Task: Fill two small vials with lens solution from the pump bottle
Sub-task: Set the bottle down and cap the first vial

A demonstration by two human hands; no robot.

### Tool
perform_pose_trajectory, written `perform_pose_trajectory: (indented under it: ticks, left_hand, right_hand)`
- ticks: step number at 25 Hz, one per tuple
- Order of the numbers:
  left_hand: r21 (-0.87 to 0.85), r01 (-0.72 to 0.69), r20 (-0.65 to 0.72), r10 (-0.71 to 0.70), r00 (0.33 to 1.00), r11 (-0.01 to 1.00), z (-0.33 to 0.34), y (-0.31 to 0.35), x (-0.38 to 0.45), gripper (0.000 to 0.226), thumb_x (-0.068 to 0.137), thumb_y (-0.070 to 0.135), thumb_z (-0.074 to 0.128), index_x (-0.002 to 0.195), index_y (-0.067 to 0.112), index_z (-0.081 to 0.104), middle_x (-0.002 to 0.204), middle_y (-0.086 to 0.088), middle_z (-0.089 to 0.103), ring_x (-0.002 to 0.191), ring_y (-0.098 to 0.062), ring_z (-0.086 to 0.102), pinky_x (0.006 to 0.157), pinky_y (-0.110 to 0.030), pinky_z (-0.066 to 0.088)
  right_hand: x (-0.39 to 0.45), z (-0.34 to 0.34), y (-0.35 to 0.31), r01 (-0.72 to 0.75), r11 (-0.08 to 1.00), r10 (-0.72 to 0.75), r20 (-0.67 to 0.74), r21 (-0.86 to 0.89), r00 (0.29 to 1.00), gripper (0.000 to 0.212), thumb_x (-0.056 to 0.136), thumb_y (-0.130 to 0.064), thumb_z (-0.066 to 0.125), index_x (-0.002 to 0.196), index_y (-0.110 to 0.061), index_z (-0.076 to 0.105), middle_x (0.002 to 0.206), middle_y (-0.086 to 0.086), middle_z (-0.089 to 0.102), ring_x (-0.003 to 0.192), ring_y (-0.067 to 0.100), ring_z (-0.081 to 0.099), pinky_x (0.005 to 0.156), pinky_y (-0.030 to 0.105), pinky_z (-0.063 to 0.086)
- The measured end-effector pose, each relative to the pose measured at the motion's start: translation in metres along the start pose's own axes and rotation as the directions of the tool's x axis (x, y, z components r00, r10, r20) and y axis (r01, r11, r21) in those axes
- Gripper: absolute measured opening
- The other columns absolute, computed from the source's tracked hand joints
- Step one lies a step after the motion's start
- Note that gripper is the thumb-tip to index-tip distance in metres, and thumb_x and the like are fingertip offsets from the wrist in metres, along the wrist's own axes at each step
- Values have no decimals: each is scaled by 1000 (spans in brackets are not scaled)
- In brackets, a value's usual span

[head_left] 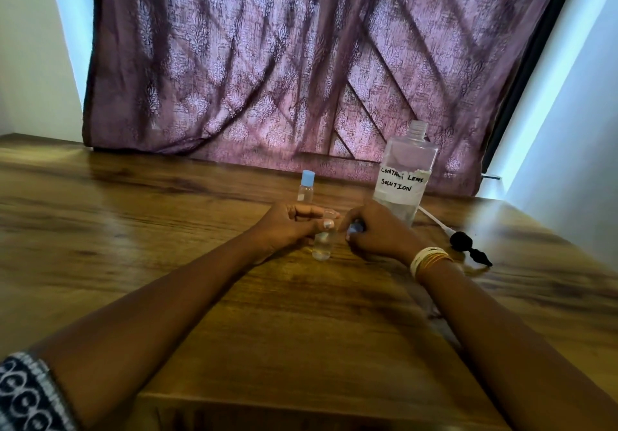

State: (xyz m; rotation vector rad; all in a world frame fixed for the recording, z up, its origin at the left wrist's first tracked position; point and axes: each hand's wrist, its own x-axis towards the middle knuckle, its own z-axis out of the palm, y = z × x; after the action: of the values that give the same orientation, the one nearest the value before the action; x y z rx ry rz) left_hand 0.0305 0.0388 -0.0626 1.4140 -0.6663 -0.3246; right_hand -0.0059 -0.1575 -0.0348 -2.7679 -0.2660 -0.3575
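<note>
1. Large clear bottle (403,176): stands upright on the wooden table (167,230), its neck open and uncapped; a white label on it reads "CONTACT LENS SOLUTION". This bottle is the landmark for all that follows.
2. Pump head (470,246): black, with its white dip tube (434,220) attached, lying on the table to the right of the bottle and nearer the person. The far end of the tube reaches toward the bottle's base.
3. Capped vial (306,187): small, clear, closed with a light blue cap, standing upright to the left of the bottle, apart from it.
4. Open vial (322,245): clear, with liquid visible in its lower part, standing on the table left of the bottle and nearer the person than the capped vial.
5. Left hand (287,226): fingers curled round the upper part of the open vial, holding it upright.
6. Right hand (378,233): directly in front of the bottle, fingers curled on a small light blue cap (355,229) beside the open vial's mouth. Bangles (429,260) circle the wrist.
7. Patterned purple curtain (301,62): hangs behind the bottle.
</note>
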Motion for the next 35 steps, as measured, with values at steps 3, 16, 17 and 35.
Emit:
perform_pose_trajectory:
  ticks: [3, 16, 17, 35]
  left_hand:
    - [3, -3, -1, 3, 1000, 1000, 0, -1, 0, 41, 68, 23, 74, 107, 9, 71, 98, -4, 76, 92, -19, 70, 78, -32, 59]
    - [18, 2, 7, -2, 1000, 1000, -1, 4, -4, 20, 78, 2, 70, 94, 13, 74, 92, -2, 77, 88, -15, 72, 76, -27, 58]
    - [20, 4, 9, -5, 1000, 1000, -1, 4, -4, 21, 78, 1, 70, 93, 14, 74, 90, 0, 77, 87, -13, 72, 78, -27, 58]
    - [166, 26, 29, -31, 999, 986, 0, 5, -5, 27, 75, 0, 75, 102, 3, 72, 99, -11, 76, 92, -21, 71, 83, -31, 58]
  right_hand:
    - [-10, -16, -10, -32, 897, 122, -178, 440, 977, 17, 78, 4, 69, 86, -10, 71, 80, 4, 66, 70, 10, 59, 65, 18, 49]
    - [-20, -17, -40, 210, 748, -24, -291, 630, 957, 19, 73, 0, 79, 89, -6, 69, 89, 2, 73, 78, 11, 71, 73, 21, 58]
    - [-20, -17, -39, 209, 756, -41, -275, 621, 961, 20, 73, 1, 79, 87, -6, 68, 88, 2, 73, 76, 8, 70, 71, 19, 58]
    - [-23, -24, -42, 234, 770, -200, -123, 594, 972, 49, 82, 7, 67, 127, -10, 57, 124, 2, 64, 118, 9, 61, 99, 22, 49]
